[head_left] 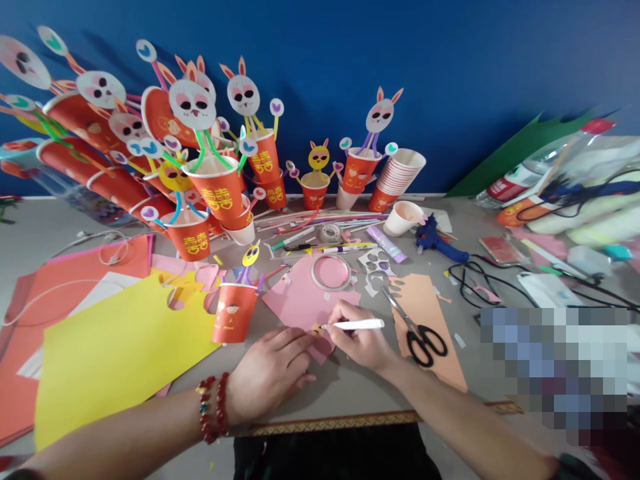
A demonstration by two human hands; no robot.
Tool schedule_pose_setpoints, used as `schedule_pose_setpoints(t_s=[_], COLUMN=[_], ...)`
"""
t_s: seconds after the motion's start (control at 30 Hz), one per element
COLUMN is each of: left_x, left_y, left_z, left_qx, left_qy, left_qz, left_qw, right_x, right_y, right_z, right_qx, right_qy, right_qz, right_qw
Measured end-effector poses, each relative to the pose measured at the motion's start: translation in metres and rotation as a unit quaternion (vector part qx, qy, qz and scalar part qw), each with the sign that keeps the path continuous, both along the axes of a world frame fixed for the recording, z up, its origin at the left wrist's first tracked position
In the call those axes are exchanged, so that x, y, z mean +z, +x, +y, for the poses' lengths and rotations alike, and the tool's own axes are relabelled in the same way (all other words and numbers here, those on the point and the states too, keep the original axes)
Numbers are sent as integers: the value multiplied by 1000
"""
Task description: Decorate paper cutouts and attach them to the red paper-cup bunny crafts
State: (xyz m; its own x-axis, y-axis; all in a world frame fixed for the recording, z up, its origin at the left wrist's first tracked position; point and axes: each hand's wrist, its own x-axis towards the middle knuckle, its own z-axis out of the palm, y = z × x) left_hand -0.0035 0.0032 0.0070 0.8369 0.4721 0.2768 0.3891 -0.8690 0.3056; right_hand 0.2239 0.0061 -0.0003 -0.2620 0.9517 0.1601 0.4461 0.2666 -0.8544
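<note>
My right hand [363, 340] is closed round a white marker pen [359, 325], its tip pointing left. Under the tip lies a small orange paper piece [317, 331] with dark marks on it. My left hand [275, 370] rests on the table with its fingers together, the fingertips holding that piece at its left edge. Pink paper [295, 297] is spread beneath, with a roll of clear tape [331, 272] on it. Just beyond my left hand stands a red paper cup [234, 313] with a small yellow face on purple stems.
Black-handled scissors [420, 337] lie on orange paper [433, 300] at the right. A blue glue gun [440, 240] and its cable are farther back. Yellow paper [120, 360] covers the left side. Several red cups with rabbit faces [193, 105] stand behind, near stacked cups [397, 180].
</note>
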Motion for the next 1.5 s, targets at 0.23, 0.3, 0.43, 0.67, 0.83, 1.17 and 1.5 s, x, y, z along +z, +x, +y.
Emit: schedule_pose_setpoints(t_s=[0.23, 0.3, 0.43, 0.67, 0.83, 1.17, 1.5], left_x=[1, 1, 2, 0, -2, -3, -1], left_y=[-1, -1, -1, 0, 0, 0, 0], left_z=[0, 0, 0, 1, 1, 0, -1], left_qx=[-1, -2, -4, -3, -3, -1, -4], left_qy=[-6, -6, -1, -3, -2, 1, 9], left_qz=[3, 3, 1, 0, -5, 4, -3], left_qw=[1000, 1000, 1000, 1000, 1000, 1000, 1000], right_x=[0, 0, -1, -2, -2, -2, 0], right_y=[0, 0, 1, -1, -1, -1, -1], right_z=[0, 0, 0, 0, -1, -1, -1], right_qx=[0, -1, -4, -3, 2, 14, 18], right_qy=[3, 0, -3, 11, 16, 11, 1], right_qz=[-6, -1, 4, -16, -22, -8, -4], right_qw=[1000, 1000, 1000, 1000, 1000, 1000, 1000])
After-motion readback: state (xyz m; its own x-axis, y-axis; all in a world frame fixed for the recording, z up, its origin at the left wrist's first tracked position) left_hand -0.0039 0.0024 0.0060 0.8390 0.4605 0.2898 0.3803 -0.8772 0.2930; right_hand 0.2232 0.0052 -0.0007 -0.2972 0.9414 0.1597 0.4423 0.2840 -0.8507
